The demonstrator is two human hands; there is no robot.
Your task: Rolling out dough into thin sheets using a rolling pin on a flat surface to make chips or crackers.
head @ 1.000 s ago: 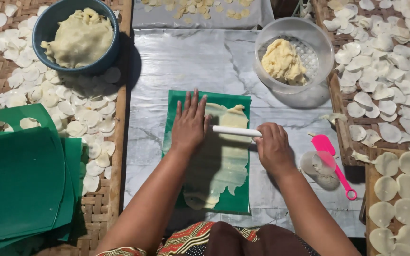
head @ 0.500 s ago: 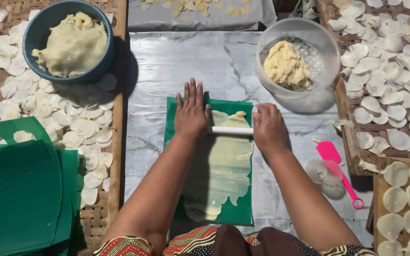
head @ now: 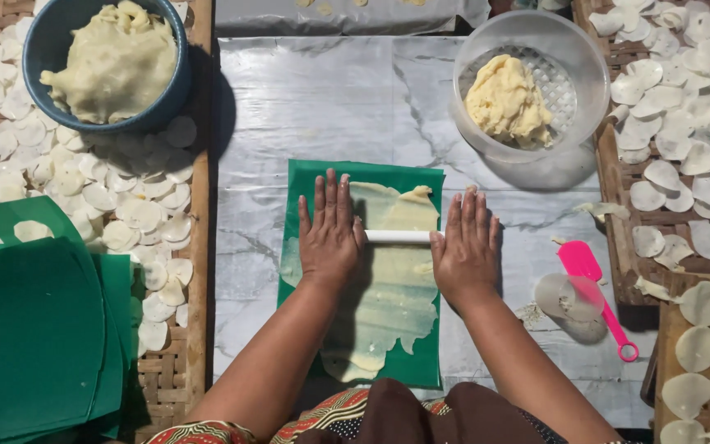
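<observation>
**Dough sheet rolled thin along most of the green mat**

While both hands press flat, fingers spread and palms down, on the ends of a white rolling pin (head: pixel 398 237), the pale dough sheet (head: pixel 388 308) beneath it already lies thin and ragged-edged over most of the green mat (head: pixel 421 370). The left hand (head: pixel 329 234) and right hand (head: pixel 465 247) grip nothing; they bear down on the pin, which lies crosswise near the far end of the mat. Judging by this, the near stretch of the sheet is flattened, and only a thicker fold at the far right corner looks left to work.

Around it, much stock remains: a blue bowl (head: pixel 43 49) heaped with dough at far left and a clear bowl (head: pixel 536 33) holding a smaller lump at far right. Cut pale rounds (head: pixel 129 210) cover woven trays on both sides. A pink spatula (head: pixel 597 300) and a clear round cutter (head: pixel 567 296) lie unused on the tabletop (head: pixel 314 107), right of the mat. Spare green sheets (head: pixel 30 329) are stacked at left.
</observation>
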